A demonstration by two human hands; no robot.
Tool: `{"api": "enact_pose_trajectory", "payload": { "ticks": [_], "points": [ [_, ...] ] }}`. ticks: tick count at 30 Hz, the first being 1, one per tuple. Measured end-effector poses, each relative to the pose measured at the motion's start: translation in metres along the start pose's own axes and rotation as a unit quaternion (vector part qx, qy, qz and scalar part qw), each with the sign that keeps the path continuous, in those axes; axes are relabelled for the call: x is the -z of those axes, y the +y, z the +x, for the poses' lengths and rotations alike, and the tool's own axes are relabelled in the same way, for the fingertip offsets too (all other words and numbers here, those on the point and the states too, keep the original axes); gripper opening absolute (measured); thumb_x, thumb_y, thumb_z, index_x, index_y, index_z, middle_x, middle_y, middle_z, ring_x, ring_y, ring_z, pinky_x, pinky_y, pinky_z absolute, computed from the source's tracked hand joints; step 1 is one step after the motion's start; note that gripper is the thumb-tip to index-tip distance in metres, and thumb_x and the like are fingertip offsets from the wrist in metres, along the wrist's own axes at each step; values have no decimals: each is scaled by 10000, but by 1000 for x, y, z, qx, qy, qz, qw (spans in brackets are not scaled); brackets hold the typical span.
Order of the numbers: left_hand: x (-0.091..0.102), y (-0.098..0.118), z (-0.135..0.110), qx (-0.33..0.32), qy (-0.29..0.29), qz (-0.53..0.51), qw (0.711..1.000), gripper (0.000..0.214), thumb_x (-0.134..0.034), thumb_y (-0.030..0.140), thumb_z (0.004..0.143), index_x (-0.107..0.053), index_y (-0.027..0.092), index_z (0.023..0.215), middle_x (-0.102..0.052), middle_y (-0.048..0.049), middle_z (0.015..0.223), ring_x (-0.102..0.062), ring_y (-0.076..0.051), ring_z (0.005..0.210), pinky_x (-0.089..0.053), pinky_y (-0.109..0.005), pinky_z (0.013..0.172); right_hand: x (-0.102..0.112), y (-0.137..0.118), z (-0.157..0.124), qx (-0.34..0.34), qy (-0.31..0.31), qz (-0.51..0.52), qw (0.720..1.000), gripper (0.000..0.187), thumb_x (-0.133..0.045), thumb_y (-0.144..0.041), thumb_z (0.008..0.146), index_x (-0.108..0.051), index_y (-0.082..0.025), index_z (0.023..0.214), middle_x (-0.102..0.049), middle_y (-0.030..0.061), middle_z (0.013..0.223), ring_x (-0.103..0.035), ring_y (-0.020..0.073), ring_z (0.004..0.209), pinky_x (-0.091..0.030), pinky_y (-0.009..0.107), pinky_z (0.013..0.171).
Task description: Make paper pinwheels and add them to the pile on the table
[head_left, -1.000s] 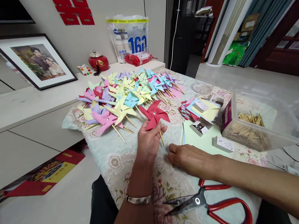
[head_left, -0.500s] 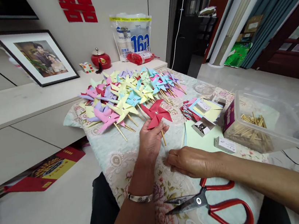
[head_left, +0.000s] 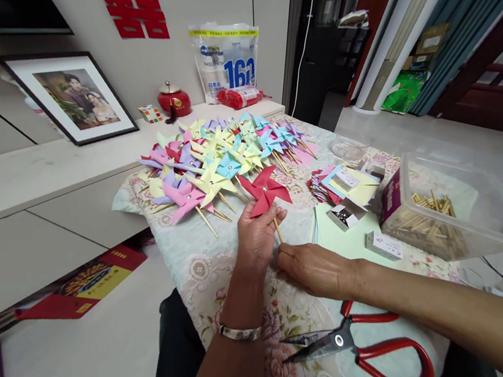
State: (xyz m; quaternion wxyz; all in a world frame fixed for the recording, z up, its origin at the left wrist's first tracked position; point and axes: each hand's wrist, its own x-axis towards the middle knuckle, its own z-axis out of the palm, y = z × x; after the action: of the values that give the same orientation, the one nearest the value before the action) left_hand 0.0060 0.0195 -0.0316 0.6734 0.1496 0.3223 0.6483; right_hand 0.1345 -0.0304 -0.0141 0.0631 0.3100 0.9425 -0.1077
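Observation:
My left hand (head_left: 254,237) holds a red paper pinwheel (head_left: 265,190) by its lower blade, just above the floral tablecloth (head_left: 206,268). The pinwheel's wooden stick (head_left: 278,229) points down toward my right hand (head_left: 311,268), whose fingertips pinch the stick's lower end. Behind the red one lies a big pile of finished pinwheels (head_left: 219,155) in pink, yellow, blue and purple, sticks pointing toward me.
Red-handled scissors (head_left: 360,347) lie near the front edge. To the right are a clear plastic tub of wooden sticks (head_left: 449,212), small boxes of pins (head_left: 345,213), light green paper sheets (head_left: 346,238) and a stack of cut coloured paper (head_left: 329,181). A low cabinet (head_left: 46,178) stands on the left.
My right hand has slid up from the tablecloth to the bottom end of the stick. My left hand keeps holding the red pinwheel in about the same place.

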Motion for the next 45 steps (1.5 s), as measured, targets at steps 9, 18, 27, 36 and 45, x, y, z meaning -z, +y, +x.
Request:
{"api": "enact_pose_trajectory", "payload": {
  "ticks": [9,18,27,36,45],
  "points": [
    [-4,1,-2,4,9,-6,1000,325,-758,-42,624,-649,108,892,-710,-33,771,-668,-127,674,-592,-297,728,0,-15,7,5,1,-68,998,188,-447,-41,922,-595,-125,1001,-661,108,890,-670,213,686,-425,288,500],
    [-7,1,0,18,66,21,997,296,-635,-116,722,-626,105,920,-739,-66,773,-705,-136,664,-619,-246,686,29,-8,-3,-33,-35,24,999,183,-613,-205,838,-659,-84,967,-732,144,906,-693,220,684,-411,269,500],
    [-10,-8,1,51,66,51,995,292,-587,-129,771,-636,102,942,-732,-64,756,-695,-133,598,-635,-238,642,134,126,-65,-310,137,-59,939,166,-521,-109,861,-683,-131,887,-731,82,876,-621,152,742,-397,237,650],
    [-11,-8,1,64,82,77,992,292,-596,-129,775,-620,92,964,-728,-56,730,-696,-128,596,-640,-238,631,143,245,-67,-436,46,-85,895,303,-612,-348,970,-619,-170,1214,-645,84,1219,-660,219,1019,-571,425,869],
    [-6,-9,3,86,60,74,992,349,-735,-82,676,-690,97,972,-755,-61,838,-715,-149,666,-650,-255,656,122,275,-57,-471,-18,-68,879,317,-612,-333,970,-606,-177,1247,-625,96,1265,-649,232,1059,-565,434,890]
  ]
}}
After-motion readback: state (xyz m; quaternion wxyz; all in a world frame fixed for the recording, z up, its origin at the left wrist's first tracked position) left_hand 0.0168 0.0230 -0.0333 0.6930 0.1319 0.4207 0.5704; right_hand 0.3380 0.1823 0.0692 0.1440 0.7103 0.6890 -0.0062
